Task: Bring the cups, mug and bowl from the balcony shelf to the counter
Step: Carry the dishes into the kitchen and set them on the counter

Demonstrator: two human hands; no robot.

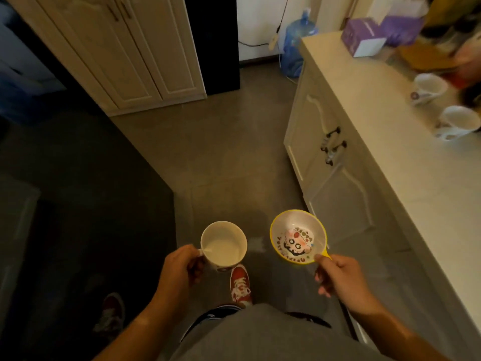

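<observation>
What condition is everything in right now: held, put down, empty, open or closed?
Mug: upright, empty, held by the left hand at its handle.
Bowl: yellow-rimmed, empty, held by the right hand at its handle.
Two white cups: resting on the counter.
Counter cabinet doors: closed.
Tall cupboard doors: closed.

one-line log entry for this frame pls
phase: carrying | left hand: white mug by handle | right hand: yellow bowl by handle | counter: two white cups
</observation>
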